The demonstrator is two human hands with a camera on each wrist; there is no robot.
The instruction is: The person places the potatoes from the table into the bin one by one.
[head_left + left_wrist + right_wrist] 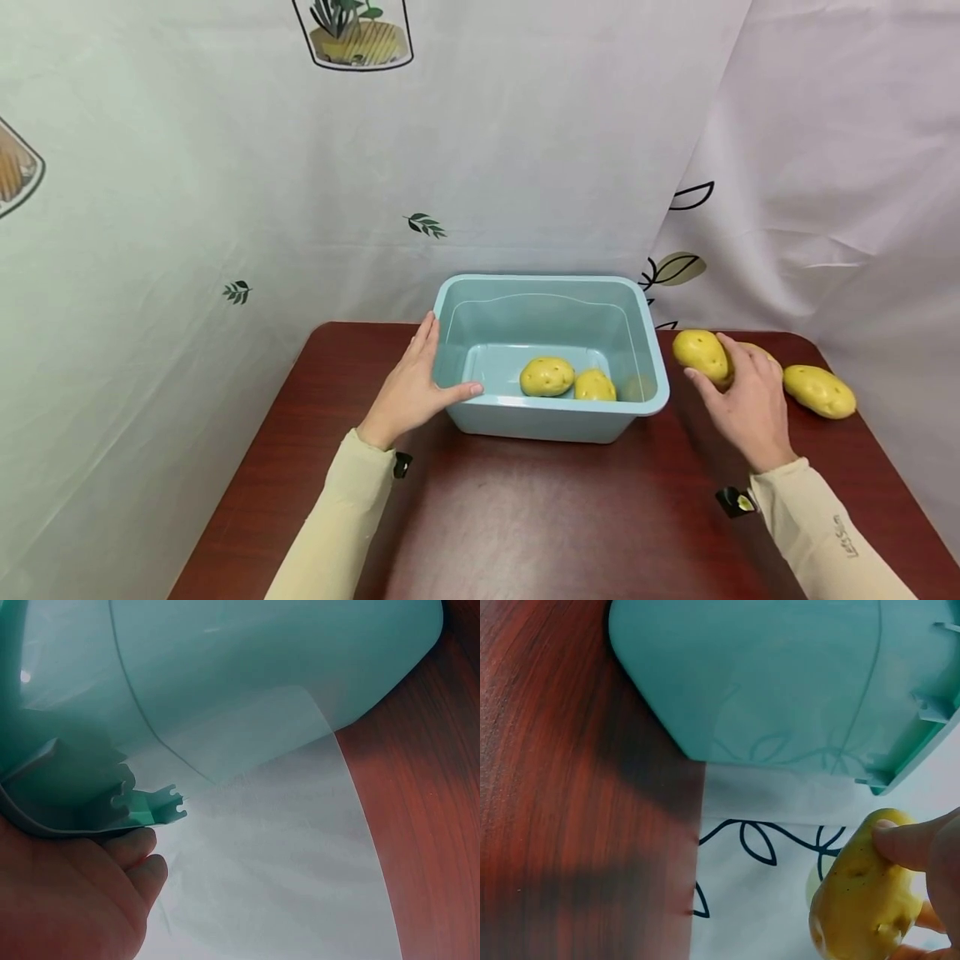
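Observation:
A light blue plastic bin (536,422) stands at the back of the table, with two yellow potatoes (547,377) on its floor near the front wall. My left hand (408,387) rests against the bin's left rim, fingers straight along the outside and thumb over the front corner. In the left wrist view, its fingertips (150,876) lie at the rim. To the right of the bin, my right hand (746,404) grips another potato (866,900) between thumb and fingers, raised above the tabletop. One potato (761,352) is partly hidden behind that hand.
Another potato (819,392) lies near the right edge of the dark red-brown table (540,517). A white cloth (540,167) with printed leaves hangs behind the table and along its sides. The bin's back rim is close to the cloth.

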